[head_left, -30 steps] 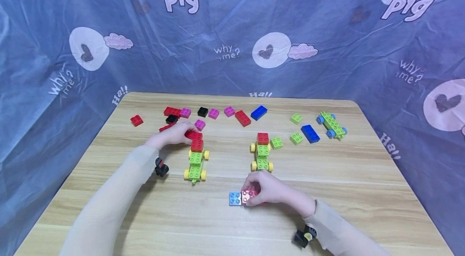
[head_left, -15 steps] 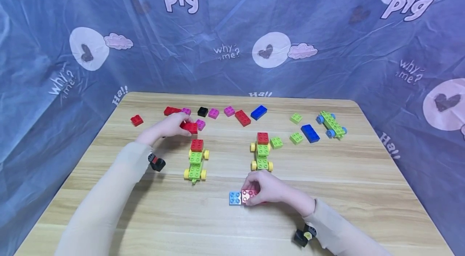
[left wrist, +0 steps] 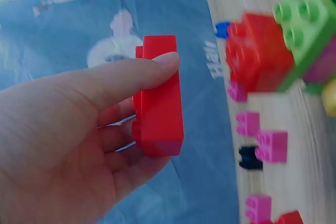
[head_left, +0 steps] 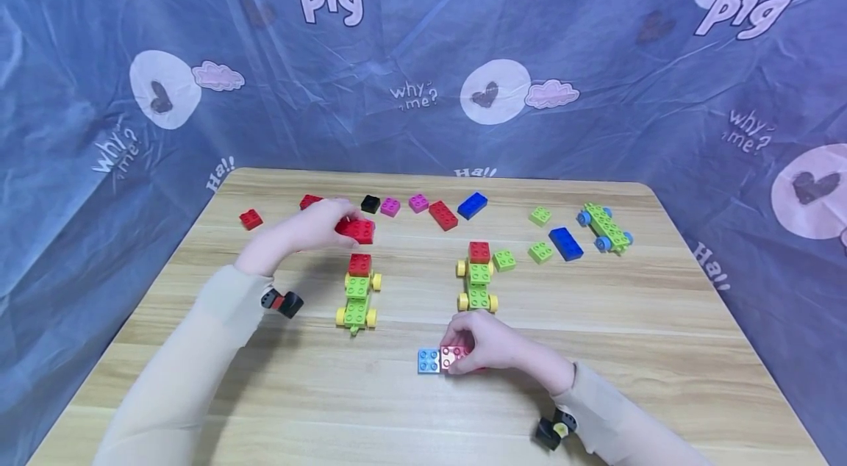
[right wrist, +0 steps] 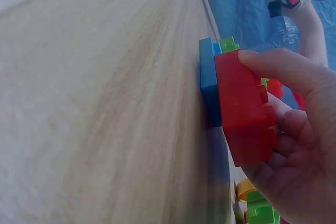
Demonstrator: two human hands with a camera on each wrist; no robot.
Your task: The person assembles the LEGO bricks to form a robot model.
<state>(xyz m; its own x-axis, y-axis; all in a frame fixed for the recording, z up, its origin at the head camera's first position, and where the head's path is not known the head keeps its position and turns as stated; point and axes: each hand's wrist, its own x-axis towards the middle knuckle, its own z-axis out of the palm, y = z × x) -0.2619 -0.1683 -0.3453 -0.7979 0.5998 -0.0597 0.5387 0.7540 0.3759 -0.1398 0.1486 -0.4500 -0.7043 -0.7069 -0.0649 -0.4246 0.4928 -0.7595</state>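
My left hand (head_left: 324, 223) pinches a red brick (left wrist: 161, 103) between thumb and fingers, its studs turned toward the palm in the left wrist view. In the head view this brick is above the table, behind a green car base (head_left: 357, 297) with yellow wheels and a red brick on its rear. Near the front, my right hand (head_left: 486, 341) grips another red brick (right wrist: 244, 108). That brick appears to lie over a blue brick (right wrist: 209, 80), whose studded end (head_left: 428, 361) sticks out to the left. The fingertips' far sides are partly hidden.
A second car base (head_left: 478, 286) with a red brick stands beyond the right hand. Pink, black, red and blue bricks lie along the back. Green bricks (head_left: 540, 252), a blue brick (head_left: 565, 243) and a blue-wheeled base (head_left: 604, 228) are at the right.
My left hand has moved back from beside the left car, carrying its red brick, then slightly to the right. The right hand and its bricks have stayed put.
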